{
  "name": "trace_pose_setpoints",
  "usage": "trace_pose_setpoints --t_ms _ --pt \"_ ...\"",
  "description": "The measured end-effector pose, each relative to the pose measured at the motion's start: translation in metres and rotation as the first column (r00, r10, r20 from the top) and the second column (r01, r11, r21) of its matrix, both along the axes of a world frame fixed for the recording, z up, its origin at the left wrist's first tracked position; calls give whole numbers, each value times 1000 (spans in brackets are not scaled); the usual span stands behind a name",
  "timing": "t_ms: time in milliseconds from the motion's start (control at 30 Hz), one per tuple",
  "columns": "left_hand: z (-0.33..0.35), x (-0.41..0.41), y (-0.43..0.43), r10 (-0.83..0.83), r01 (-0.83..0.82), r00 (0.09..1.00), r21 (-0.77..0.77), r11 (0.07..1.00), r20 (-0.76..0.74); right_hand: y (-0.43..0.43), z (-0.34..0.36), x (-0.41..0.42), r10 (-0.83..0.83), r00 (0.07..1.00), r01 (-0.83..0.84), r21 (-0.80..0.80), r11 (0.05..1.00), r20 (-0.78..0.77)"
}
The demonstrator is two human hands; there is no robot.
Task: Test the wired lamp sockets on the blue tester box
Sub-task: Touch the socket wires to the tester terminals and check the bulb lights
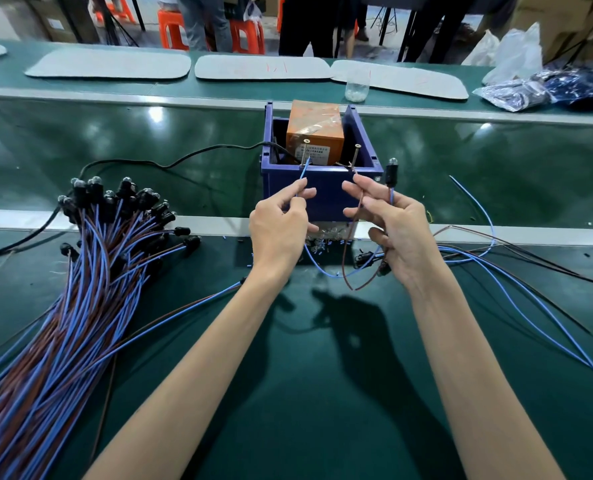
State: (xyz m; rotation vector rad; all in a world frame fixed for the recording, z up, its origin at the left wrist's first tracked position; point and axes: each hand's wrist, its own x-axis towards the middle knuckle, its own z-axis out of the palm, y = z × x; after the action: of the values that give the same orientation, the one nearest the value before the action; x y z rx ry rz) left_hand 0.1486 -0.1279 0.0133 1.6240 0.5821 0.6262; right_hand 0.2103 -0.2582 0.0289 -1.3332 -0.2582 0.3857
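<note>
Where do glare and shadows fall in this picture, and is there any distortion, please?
Head view: glare patches on the glossy belt beside the blue tester box; left hand and right hand cast dark shadows on the near mat; the wide-angle lens bows the table rails.

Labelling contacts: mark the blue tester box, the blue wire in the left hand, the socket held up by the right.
blue tester box (328, 202): head view, front wall.
blue wire (303, 174): head view, upper stretch near its tip.
lamp socket (391, 176): head view, black body.
</note>
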Motion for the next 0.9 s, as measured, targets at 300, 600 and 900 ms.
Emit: trace_pose_setpoints --t_ms 300,600,900 --pt "1 0 0 40 -40 999 -31 999 -6 -1 -4 5 -70 997 71 -17 997 18" --pt "4 0 2 72 -73 997 -39 997 -19 -2 -8 12 -168 986 168 -9 986 1" --pt "4 0 5 106 -105 994 -52 993 8 -2 -10 14 -211 978 211 -1 978 -9"
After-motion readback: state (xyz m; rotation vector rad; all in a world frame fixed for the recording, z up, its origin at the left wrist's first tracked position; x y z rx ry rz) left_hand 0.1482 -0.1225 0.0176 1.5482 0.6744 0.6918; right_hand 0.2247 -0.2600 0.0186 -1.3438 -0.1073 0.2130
